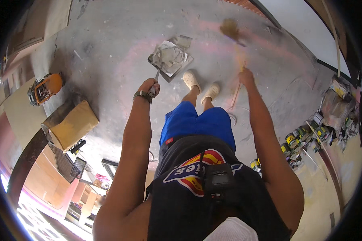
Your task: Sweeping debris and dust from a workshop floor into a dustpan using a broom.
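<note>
My left hand point(150, 87) is closed round the handle of a dustpan point(165, 77), which is held out in front of my left foot. A heap of crumpled whitish paper or sheeting point(169, 58) covers most of its pan, and a flat grey piece point(184, 41) shows at its far edge. Out to the right, my right hand point(246, 75) grips the long stick of a broom point(229, 29). Its brownish head, smeared by motion, is farther out over the floor; I cannot tell whether the bristles touch it.
Grey concrete floor point(120, 60) with pinkish stains lies around my pale clogs point(191, 80). Paint cans point(291, 140) and rubbish line the right side. At left are an orange machine point(53, 83) and a cardboard box point(74, 124). A white panel point(309, 32) stands far right.
</note>
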### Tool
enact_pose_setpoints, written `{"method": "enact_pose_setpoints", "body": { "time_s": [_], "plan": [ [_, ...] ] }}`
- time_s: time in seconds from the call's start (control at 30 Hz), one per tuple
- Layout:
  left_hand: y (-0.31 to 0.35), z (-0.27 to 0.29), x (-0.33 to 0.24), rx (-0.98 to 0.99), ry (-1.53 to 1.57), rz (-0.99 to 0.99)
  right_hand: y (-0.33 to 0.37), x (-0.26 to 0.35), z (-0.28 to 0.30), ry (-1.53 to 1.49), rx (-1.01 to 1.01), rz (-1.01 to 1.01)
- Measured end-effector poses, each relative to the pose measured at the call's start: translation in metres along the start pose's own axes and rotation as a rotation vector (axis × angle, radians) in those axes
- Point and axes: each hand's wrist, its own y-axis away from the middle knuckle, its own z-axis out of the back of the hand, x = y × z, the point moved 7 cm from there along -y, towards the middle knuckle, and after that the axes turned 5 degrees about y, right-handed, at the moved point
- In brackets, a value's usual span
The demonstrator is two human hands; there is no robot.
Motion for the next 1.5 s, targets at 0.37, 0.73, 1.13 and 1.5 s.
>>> {"method": "enact_pose_setpoints", "body": {
  "time_s": [0.37, 0.73, 1.13, 1.5],
  "plan": [
    [-0.017, 0.015, 0.002, 0.024, 0.173, 0.028, 0.152, 0.069, -0.017, -0.101, 0.145, 0.314],
    [-0.008, 0.022, 0.001, 0.014, 0.168, -0.013, -0.024, 0.078, 0.072, 0.098, -0.071, 0.218],
    [-0.038, 0.047, 0.010, -0.020, 0.344, -0.013, 0.066, 0.154, -0.089, 0.264, 0.305, 0.352],
    [-0.014, 0.089, 0.112, 0.362, 0.718, 0.068, 0.161, 0.193, -0.071, 0.365, 0.554, 0.589]
  ]
}}
